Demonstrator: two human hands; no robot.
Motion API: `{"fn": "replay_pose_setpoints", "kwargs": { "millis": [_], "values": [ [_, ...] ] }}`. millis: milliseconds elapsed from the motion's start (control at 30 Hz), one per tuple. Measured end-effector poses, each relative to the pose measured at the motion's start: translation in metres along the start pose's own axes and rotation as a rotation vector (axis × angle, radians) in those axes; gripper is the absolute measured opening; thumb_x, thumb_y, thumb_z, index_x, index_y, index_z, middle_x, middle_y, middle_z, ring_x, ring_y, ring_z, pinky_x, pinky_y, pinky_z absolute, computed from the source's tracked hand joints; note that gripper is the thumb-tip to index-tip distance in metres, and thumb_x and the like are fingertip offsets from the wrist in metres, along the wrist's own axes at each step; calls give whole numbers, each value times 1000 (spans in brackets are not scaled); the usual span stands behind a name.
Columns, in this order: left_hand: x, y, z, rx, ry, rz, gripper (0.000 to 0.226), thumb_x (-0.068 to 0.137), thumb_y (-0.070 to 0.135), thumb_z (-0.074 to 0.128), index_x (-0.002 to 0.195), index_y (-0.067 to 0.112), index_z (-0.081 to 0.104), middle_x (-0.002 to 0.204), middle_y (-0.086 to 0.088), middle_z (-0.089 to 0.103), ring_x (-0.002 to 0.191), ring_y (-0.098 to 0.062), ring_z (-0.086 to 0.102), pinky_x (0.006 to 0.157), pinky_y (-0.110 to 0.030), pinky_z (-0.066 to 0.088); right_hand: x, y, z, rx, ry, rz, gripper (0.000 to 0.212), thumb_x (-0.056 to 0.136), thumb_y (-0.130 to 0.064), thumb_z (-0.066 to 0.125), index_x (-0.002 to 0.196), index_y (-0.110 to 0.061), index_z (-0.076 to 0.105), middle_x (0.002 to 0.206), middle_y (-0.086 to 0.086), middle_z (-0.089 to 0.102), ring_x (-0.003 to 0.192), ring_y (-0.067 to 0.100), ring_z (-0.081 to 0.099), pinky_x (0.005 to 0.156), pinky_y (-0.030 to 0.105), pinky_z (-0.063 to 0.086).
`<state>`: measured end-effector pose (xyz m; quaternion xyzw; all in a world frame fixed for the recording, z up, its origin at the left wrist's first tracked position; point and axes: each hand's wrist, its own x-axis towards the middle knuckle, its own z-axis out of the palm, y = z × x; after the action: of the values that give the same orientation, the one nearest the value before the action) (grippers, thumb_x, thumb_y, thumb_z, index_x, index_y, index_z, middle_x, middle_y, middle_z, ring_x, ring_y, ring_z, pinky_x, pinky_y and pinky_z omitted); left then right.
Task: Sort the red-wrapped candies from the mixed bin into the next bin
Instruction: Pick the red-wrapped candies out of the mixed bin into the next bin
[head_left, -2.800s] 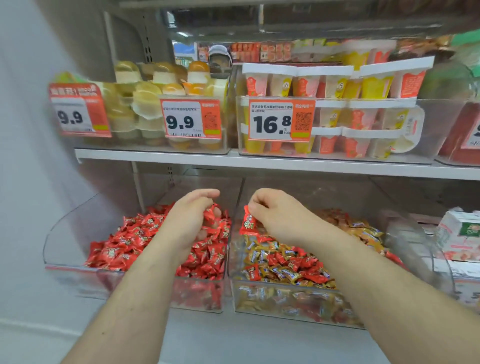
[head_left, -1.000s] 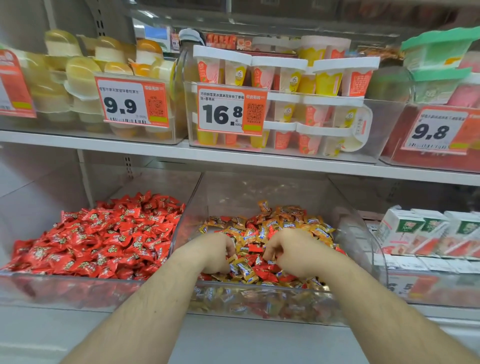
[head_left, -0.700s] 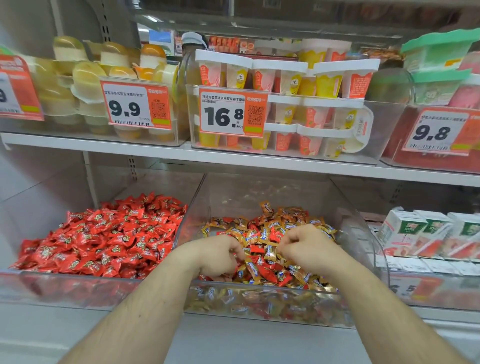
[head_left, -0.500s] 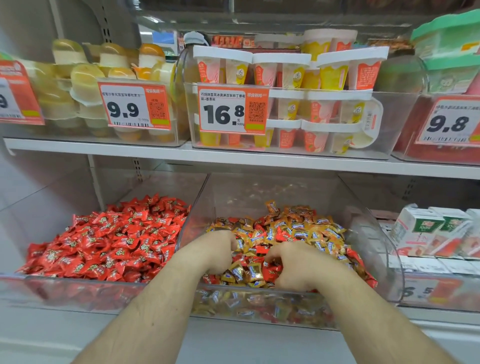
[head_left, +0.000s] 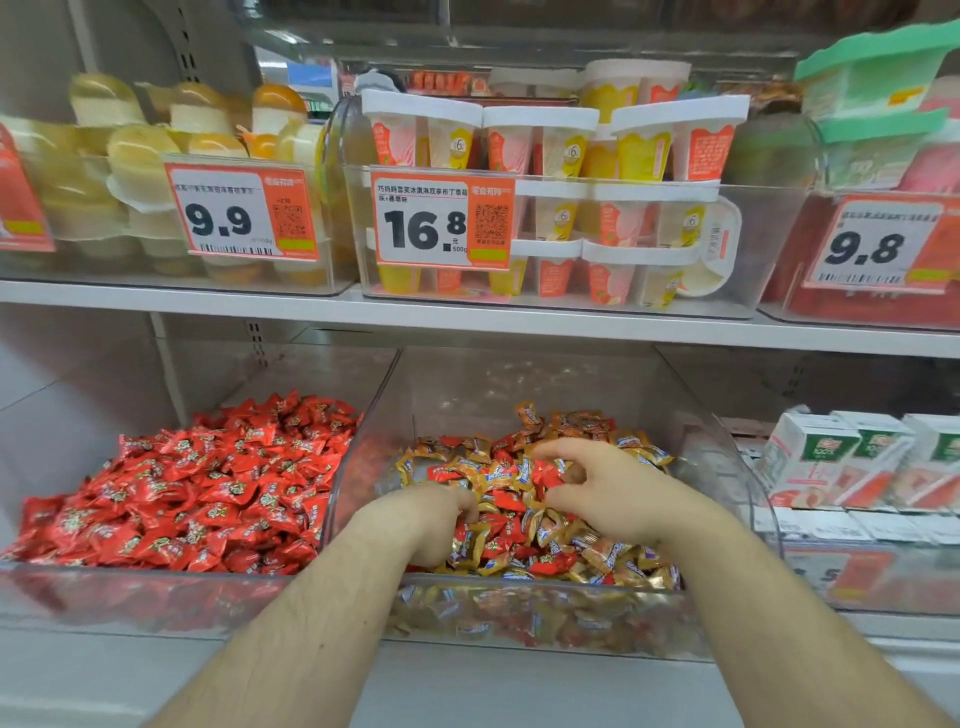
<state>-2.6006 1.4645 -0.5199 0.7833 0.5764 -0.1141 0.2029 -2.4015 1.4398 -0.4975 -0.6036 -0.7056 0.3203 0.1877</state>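
Red-wrapped candies (head_left: 506, 501) lie scattered among gold ones in the clear mixed bin (head_left: 748, 499). Left hand (head_left: 431, 519) digs in with fingers curled down; whether it holds anything is hidden. Right hand (head_left: 605, 488), at its 2 o'clock, pinches a red candy between thumb and curled fingers. Next bin (head_left: 156, 597), at 9 o'clock, holds only red. Price tags (head_left: 441, 221) hang at 12 o'clock.

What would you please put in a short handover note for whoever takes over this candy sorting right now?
Left hand: in the mixed bin, fingers buried in candies; grip unclear.
Right hand: over the same bin, fingers curled around a red-wrapped candy.
Red bin, left of it, already holds a deep pile of red candies.
Left: many red wrappers still sit among the gold ones; keep moving them over.
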Motion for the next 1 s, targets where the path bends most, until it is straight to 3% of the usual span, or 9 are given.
{"fn": "replay_pose_setpoints", "kwargs": {
  "millis": [167,300,433,500,567,667,833,900,1000],
  "values": [
    [-5,-3,5,-42,74,-13,29,81,8,65,97,23,47,78,3,46,64,-14,41,50,-24,30,-13,0,-5,984,63,163,27,98,-13,52,122,-12,62,70,5,55,55,16,46,49,27,36],
    [-10,-5,-2,-129,202,-80,40,75,39,81,98,18,57,86,0,58,84,-23,60,62,-27,38,-21,-2,-9,1508,-67,273,30,88,-14,44,114,-4,57,72,11,49,60,20,47,45,24,40],
    [-8,-5,-8,-213,348,-120,32,87,47,67,94,18,56,99,0,65,83,-19,57,67,-29,43,-22,-2,-10,1770,8,354,37,88,-12,41,117,0,60,78,11,49,57,19,49,32,17,36],
    [1,-3,-4,-196,418,-131,16,93,30,59,80,24,54,88,0,66,79,-21,61,62,-29,43,-18,-1,-6,1782,105,408,32,90,-9,40,114,0,58,82,11,48,57,17,47,32,16,37],
    [13,-1,2,-154,384,-136,24,91,12,49,73,27,53,83,-3,66,73,-23,63,54,-26,40,-11,0,-3,1747,222,439,27,93,-7,42,116,1,55,94,14,50,68,21,51,37,21,47],
    [20,6,3,-64,182,-115,12,93,20,54,88,22,64,91,-9,68,69,-22,59,59,-25,45,-4,3,-3,1671,309,447,27,91,1,44,115,5,56,110,17,52,88,27,55,53,33,57],
    [24,3,4,62,69,-164,41,78,33,78,111,10,67,105,-4,71,88,-20,66,79,-31,55,-6,-3,-8,1415,178,418,21,67,-2,45,86,-2,55,82,11,49,57,18,41,46,23,36],
    [26,1,6,78,94,-176,41,76,35,80,107,11,67,102,-4,71,91,-21,68,77,-32,55,-4,-5,-7,1188,191,397,4,74,-7,54,76,-7,50,69,7,50,49,12,34,42,20,25],
    [26,-4,5,-22,219,-186,38,76,44,78,87,11,61,85,-1,68,78,-22,64,69,-32,51,7,2,-1,530,317,289,17,85,-19,69,76,-11,58,65,0,53,48,10,38,46,22,27]
  ]
}}
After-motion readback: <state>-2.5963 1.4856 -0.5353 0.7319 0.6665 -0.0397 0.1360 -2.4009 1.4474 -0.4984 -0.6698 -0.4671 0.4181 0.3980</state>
